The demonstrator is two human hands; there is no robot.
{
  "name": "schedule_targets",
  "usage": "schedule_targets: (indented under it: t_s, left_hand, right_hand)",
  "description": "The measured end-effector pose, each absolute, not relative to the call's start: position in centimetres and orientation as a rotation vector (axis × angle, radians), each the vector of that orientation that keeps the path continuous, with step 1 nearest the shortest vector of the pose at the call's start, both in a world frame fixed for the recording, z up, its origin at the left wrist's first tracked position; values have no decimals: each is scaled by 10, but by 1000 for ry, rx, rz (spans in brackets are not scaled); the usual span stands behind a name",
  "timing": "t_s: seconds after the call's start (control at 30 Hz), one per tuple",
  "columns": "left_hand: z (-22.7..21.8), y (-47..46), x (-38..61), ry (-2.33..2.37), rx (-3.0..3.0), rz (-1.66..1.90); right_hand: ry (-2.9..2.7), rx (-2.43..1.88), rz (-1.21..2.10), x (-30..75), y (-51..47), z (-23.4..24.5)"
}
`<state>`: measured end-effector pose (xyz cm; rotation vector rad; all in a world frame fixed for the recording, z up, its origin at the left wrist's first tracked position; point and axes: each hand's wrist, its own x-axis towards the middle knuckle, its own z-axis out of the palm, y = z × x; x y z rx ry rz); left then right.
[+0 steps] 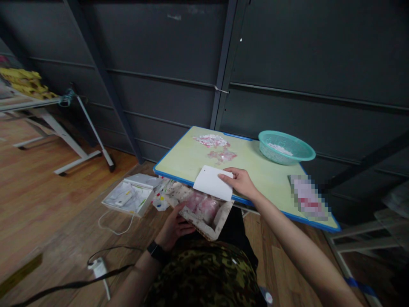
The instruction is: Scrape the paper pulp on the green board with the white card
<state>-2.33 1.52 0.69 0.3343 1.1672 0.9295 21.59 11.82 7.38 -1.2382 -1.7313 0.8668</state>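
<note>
In my right hand [240,181] is a white card [213,182] with a small dark hole near one corner, pinched at its right edge. The card lies over the near edge of the folding table [255,187]. Below it, at my lap, my left hand [175,227] grips the side of an open, stained pale box [220,219]. Clear pinkish plastic bags [203,207] lie inside the box. Beyond the card, a small heap of pinkish clear pieces [223,155] and a pile of white and pink pieces [211,140] rest on the tabletop.
A teal plastic basket [286,147] holding white pieces stands at the table's back right. A blurred-out flat item [309,200] lies at the right. On the floor to the left are an open white box [128,198], cables and a power strip [99,269]. Dark metal panels [166,42] stand behind.
</note>
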Motion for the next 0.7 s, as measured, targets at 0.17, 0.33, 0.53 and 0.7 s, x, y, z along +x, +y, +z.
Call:
schedule_targets:
  t_s: [0.17, 0.33, 0.53, 0.7]
  left_hand:
    - [6, 14, -27, 1153, 307, 939]
    - [3, 16, -28, 1171, 309, 951]
    - [1, 15, -30, 1172, 297, 949]
    - [4, 15, -29, 1173, 283, 891]
  right_hand:
    - [-1486, -1208, 833, 239, 136, 93]
    - [-1302, -1338, 327, 301, 182, 103]
    - [-1285, -1518, 17, 340, 198, 80]
    - [-1330, -1617, -34, 335, 204, 72]
